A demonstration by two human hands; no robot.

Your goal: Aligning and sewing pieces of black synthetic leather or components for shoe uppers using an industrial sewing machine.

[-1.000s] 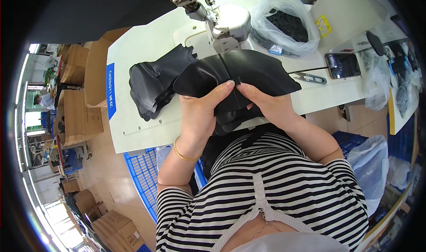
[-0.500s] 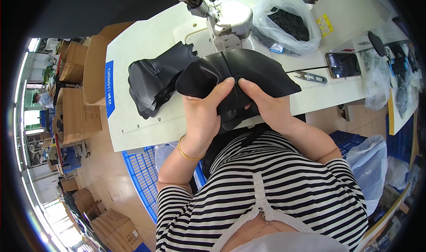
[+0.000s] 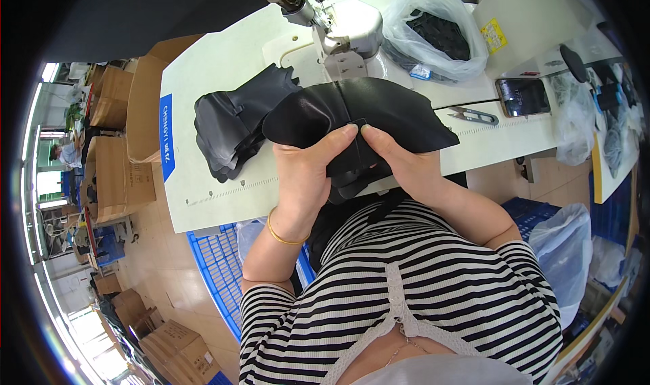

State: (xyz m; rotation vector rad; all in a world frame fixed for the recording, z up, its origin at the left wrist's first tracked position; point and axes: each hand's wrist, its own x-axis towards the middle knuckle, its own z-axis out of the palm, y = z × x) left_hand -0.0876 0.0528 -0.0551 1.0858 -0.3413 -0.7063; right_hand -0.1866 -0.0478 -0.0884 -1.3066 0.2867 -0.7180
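Observation:
Between my two hands is a black leather piece [image 3: 389, 104] with a seam down its middle, held up over the front edge of the sewing table. My left hand [image 3: 302, 165] grips its left side, thumb pressed beside the seam. On the other side, my right hand [image 3: 405, 160] has its thumb close to the left one, at the same seam. Fingers of both hands are mostly hidden under the leather. Just beyond the piece stands the sewing machine [image 3: 345, 43], its needle area lit. A stack of black leather pieces [image 3: 230, 124] lies to the left on the table.
Thread snips [image 3: 476, 116] and a phone [image 3: 523, 97] lie at the right. A clear plastic bag [image 3: 433, 36] of black pieces sits behind them. Below the table's left edge is a blue basket [image 3: 215, 256]; cardboard boxes [image 3: 122, 175] stand at the left, and a person [image 3: 70, 153] is far off.
My left hand and the left side of the leather have shifted slightly left and down. Both thumbs stay pressed at the seam.

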